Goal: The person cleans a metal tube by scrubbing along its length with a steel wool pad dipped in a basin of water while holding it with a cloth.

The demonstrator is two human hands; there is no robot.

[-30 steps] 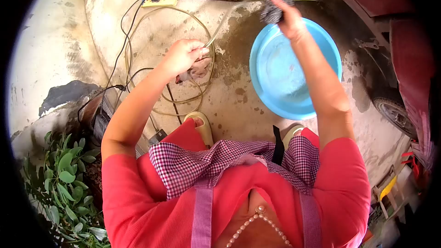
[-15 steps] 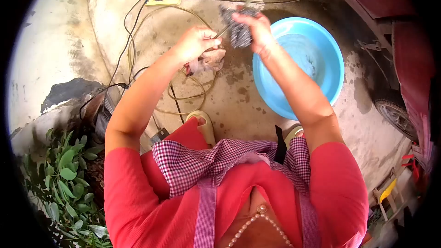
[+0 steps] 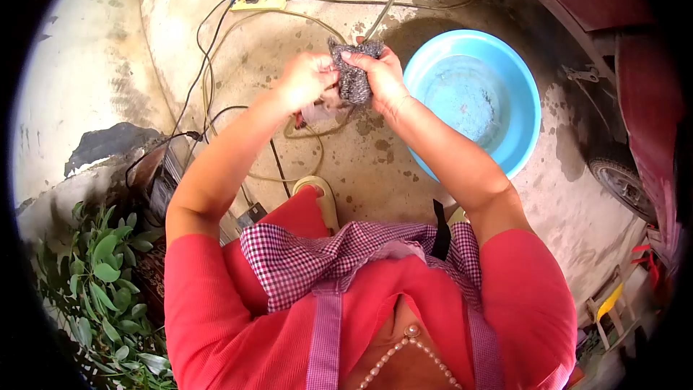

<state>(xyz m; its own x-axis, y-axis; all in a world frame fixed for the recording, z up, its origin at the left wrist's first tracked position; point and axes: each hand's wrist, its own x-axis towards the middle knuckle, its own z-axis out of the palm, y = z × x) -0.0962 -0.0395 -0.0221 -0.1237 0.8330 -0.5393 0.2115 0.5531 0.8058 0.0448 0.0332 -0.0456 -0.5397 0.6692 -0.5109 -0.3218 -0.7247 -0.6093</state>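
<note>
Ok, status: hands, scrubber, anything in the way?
Right hand gripping scrubber; left hand beside it, grip unclear. Hose leading away from scrubber. Basin off to the right, nothing visibly blocking.

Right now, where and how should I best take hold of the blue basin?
Probably best to grip the blue basin by its rim on the picture's right side, coming in from that side. It sits mouth up with its round rim bare there, while your right forearm crosses its lower-left part.
</note>
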